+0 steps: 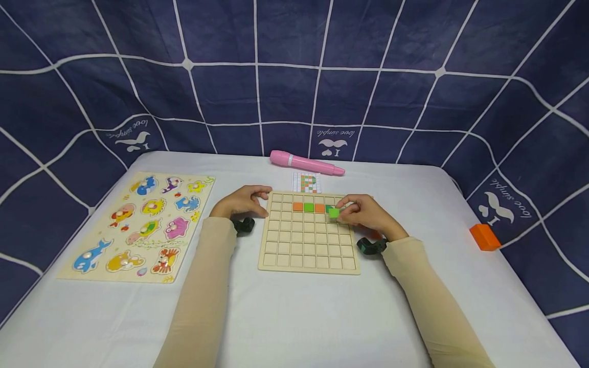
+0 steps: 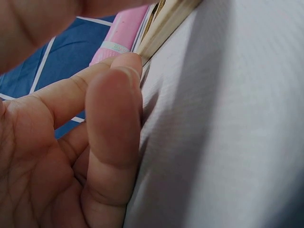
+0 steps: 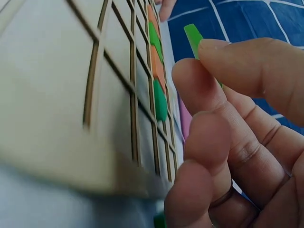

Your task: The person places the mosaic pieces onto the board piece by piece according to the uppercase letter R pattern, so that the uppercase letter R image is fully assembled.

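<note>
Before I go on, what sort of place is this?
Probably a tabletop play or filming corner: a white-covered table backed by dark blue cloth, with an animal puzzle and a gridded wooden board on it.

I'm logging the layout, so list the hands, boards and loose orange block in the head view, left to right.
Animal puzzle board → left hand → wooden grid board → right hand → orange block.

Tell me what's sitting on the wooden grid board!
The grid board has four tiles in a row: orange, green, orange, dark green. From above, the right hand, pinching a light green tile, hides some squares.
</note>
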A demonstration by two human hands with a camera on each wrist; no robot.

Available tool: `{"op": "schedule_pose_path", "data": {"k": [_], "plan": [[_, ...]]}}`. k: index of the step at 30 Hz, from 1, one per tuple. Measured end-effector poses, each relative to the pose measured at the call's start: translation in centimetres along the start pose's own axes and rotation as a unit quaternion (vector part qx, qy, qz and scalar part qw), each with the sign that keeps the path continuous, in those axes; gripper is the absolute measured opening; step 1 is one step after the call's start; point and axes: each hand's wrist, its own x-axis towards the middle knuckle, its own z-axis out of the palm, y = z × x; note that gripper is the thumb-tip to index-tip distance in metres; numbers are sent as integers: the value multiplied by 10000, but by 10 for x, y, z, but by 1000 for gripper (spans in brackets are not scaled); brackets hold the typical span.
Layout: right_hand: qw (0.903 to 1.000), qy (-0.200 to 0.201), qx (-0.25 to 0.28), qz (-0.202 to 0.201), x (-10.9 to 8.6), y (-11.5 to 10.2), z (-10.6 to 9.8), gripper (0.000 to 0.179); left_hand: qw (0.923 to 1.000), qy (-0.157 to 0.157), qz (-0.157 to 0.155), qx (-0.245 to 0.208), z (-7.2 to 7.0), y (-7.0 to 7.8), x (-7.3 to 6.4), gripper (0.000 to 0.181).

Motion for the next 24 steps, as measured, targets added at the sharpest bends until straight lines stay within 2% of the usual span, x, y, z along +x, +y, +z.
{"op": "schedule_pose_path", "data": {"k": [7, 17, 24], "plan": [[9999, -132, 59, -85, 11, -7, 17, 31, 10000, -7, -8, 14, 0, -1, 0, 90], [9997, -183, -88, 113, 24, -25, 38, 31, 10000, -42, -16, 36, 0, -2, 0, 92], [9994, -195, -277, 71, 32, -32, 46, 28, 10000, -13, -35, -58, 0, 0, -1, 92]]}}
